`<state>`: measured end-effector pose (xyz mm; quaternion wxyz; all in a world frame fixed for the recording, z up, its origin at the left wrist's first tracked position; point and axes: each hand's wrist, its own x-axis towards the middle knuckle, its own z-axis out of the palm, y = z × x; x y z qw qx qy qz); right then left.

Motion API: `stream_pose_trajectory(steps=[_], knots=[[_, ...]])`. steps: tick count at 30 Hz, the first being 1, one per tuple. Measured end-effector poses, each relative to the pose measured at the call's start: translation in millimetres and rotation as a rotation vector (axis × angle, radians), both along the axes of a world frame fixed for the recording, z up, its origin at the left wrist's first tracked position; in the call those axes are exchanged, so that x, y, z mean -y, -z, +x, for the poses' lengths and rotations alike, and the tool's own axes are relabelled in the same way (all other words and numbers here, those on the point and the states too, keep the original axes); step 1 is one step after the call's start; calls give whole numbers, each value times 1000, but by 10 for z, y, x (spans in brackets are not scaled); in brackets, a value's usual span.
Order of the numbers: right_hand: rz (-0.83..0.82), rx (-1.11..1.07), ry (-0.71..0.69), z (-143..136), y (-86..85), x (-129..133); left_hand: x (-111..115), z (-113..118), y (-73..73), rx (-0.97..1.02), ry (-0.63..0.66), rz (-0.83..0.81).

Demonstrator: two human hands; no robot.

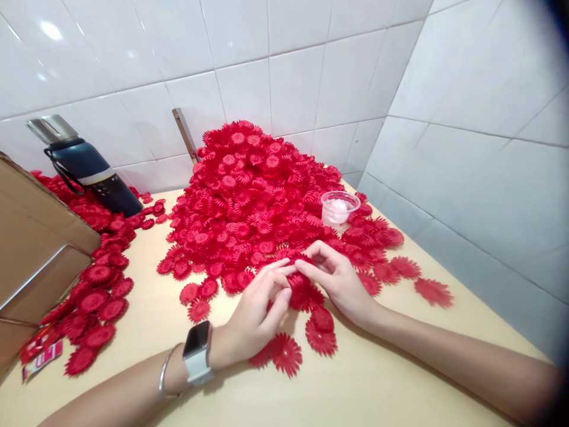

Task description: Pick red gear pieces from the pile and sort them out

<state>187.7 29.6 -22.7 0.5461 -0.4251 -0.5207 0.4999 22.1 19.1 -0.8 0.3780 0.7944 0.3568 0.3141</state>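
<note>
At the front of a big heap of red fringed paper flowers, my two hands meet at their fingertips. My right hand pinches a red paper flower between thumb and forefinger. The fingers of my left hand reach to the same flower from the other side and close on its edge, partly hiding it. A watch and a silver bangle are on my left wrist. Just below the hands, loose red flowers lie flat on the table.
A clear plastic cup with something white in it stands right of the heap. A dark blue flask and a cardboard box are at left, beside more red flowers and small wrappers. White tiled walls border the table.
</note>
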Motion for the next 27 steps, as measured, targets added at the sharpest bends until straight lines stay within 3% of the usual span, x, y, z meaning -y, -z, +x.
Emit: stream_pose_trajectory(steps=[4, 7, 12, 19, 24, 27], knots=[[-30, -40, -37, -26, -7, 1, -25, 3, 35, 145, -248, -46], [-54, -59, -79, -30, 21, -4, -58, 16, 75, 226, -340, -156], [-60, 21, -128, -27, 24, 19, -86, 42, 118, 337, -297, -306], [-85, -27, -223, -28, -11, 41, -54, 1, 17, 115, -128, -108], [-43, 14, -296, -22, -33, 60, -41, 15, -14, 208, -123, -221], [-11, 62, -328, -27, -56, 99, -71, 25, 19, 229, -198, -232]])
